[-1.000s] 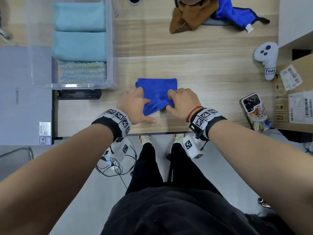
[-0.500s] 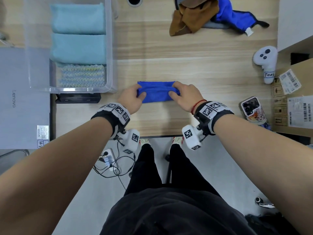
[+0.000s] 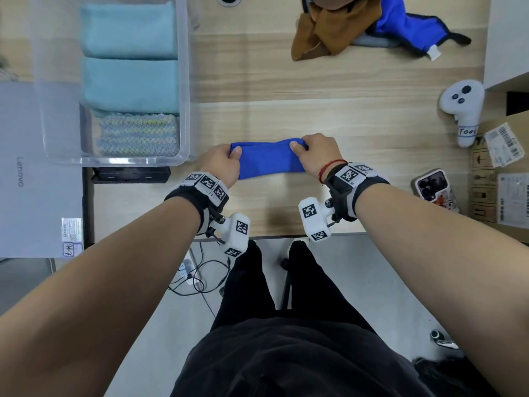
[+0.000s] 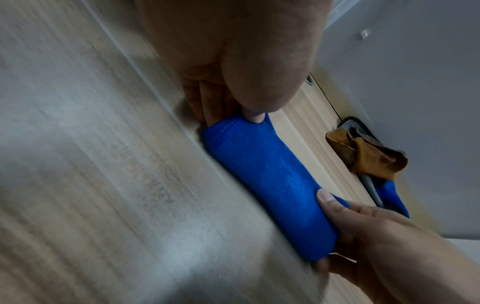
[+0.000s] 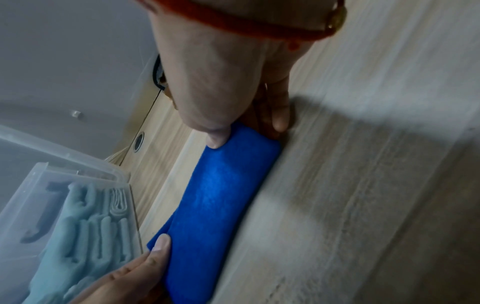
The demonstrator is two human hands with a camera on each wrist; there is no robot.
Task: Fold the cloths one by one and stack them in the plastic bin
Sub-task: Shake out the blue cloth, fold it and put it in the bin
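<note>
Pinching opposite ends of a folded blue cloth (image 3: 269, 160), the left hand (image 3: 221, 164) and right hand (image 3: 317, 154) each keep a thumb-and-finger grip closed on it. The cloth sits on the wooden worktop (image 3: 329, 104), just right of a clear plastic bin (image 3: 184, 81) holding two folded teal cloths (image 3: 128, 55) and a knitted one (image 3: 137, 134).

Folded cloth (image 3: 269, 160) mid-table (image 3: 357, 133), bin (image 3: 183, 81) to its left, cloth pile (image 3: 337, 27) behind, phone (image 3: 433, 189), perhaps, right.
</note>
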